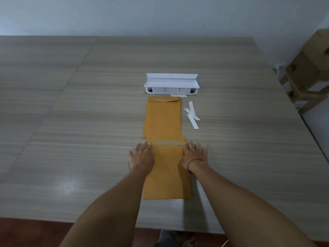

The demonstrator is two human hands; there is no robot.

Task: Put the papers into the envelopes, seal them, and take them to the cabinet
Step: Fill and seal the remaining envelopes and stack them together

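Note:
Two brown envelopes lie end to end on the table. The near envelope [167, 172] lies lengthwise toward me, its flap folded down at the far end. My left hand [141, 155] presses flat on its left upper edge with straight fingers. My right hand [193, 154] presses flat on its right upper edge, fingers spread onto the table. The far envelope [162, 118] lies beyond it, flap folded over at its far end. No loose papers show.
A white socket box with its lid up [170, 84] stands behind the far envelope. Several white peel-off strips [192, 114] lie to the right of it. Cardboard boxes [309, 68] stand off the wooden table [71, 122] at the right.

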